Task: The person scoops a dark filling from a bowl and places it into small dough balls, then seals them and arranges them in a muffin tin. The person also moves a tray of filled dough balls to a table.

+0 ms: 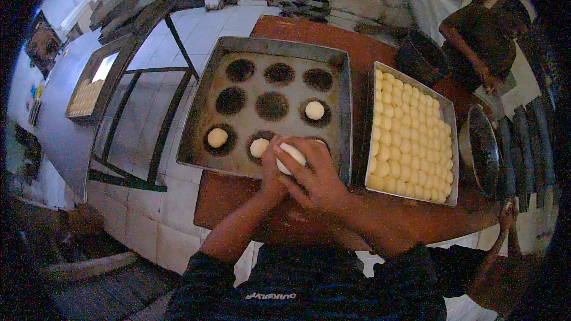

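My left hand (272, 170) and my right hand (319, 175) are pressed together around a pale dough ball (292, 157), which shows between the fingers. Both are over the near side of a deep square metal baking pan (292, 128) with dark round patches on its bottom. One dough ball (217, 137) sits on the near-left patch, and another (315, 110) on the right patch of the middle row. Just left of my fingers lies a third dough ball (259, 147). Behind my right hand only a sliver of a further pale piece shows.
Right of the pan, a metal tray (371, 160) packed with dough balls stands on the brown table (223, 205). A round metal bowl (484, 151) is beyond it. People (482, 35) work at the right. A black metal frame (156, 142) stands left.
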Tool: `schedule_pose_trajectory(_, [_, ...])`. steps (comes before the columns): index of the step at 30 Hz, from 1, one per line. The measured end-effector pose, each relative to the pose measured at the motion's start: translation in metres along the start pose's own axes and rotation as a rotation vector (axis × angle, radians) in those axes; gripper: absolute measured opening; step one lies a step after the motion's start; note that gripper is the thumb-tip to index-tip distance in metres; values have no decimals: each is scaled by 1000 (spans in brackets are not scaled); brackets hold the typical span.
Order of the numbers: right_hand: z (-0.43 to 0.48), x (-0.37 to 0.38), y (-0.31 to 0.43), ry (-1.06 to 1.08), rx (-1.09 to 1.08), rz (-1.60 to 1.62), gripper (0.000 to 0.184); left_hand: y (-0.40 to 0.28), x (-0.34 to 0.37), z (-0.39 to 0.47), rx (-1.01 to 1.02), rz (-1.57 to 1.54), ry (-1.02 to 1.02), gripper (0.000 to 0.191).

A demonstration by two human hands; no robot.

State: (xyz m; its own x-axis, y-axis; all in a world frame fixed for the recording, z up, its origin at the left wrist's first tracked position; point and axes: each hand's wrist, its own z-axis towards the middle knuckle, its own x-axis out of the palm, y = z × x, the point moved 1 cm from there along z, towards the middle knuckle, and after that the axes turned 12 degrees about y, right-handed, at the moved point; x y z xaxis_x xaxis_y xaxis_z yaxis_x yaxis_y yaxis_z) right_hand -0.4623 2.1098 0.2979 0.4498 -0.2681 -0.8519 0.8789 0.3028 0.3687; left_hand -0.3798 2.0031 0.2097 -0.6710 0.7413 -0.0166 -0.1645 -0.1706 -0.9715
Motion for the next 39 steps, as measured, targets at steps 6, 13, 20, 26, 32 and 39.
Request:
schedule_pose_trajectory(6, [86,25,-77,-229,194,232,68,-10,-68,54,36,831,-57,69])
schedule_pose_trajectory(13, [111,96,-128,-155,286,-430,61,32,-124,91,-242,1079,303,86])
schedule_pose_trajectory(20, [-35,-44,-38,-1,466,209,24,54,-84,111,-100,1175,542,87])
schedule_pose_trajectory(26, [-183,-39,7,342,571,-161,39,54,-83,106,-250,1338,682,89])
schedule_pose_trajectory(32, [-234,13,-9,465,977,54,44,17,-38,97,148,1402,267,69])
schedule_pose_trajectory(39, [-273,-39,-36,245,718,597,31,-55,117,50,471,1046,838,27])
